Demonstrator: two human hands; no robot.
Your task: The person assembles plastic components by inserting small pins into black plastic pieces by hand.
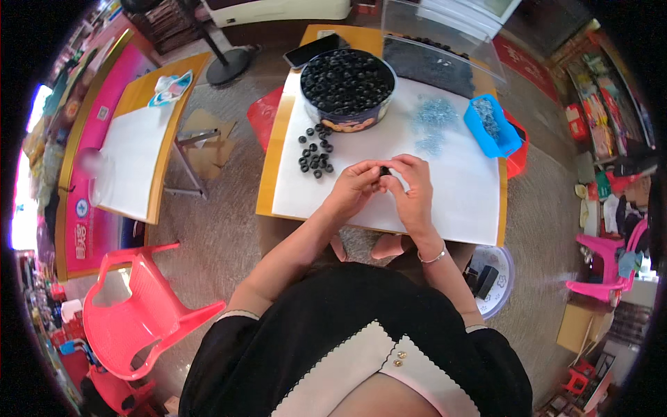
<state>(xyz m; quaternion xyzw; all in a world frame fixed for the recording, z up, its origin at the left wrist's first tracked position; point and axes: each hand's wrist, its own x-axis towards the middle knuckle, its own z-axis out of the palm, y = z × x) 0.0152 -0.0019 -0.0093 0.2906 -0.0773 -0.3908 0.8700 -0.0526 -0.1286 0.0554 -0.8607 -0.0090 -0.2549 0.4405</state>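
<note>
On table: round tin (pixel 347 115) of black rings (pixel 345 80).

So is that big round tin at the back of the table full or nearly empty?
Full. The round tin stands upright and lidless, with small black rings heaped to its rim. More black rings lie loose on the white sheet beside it.
</note>
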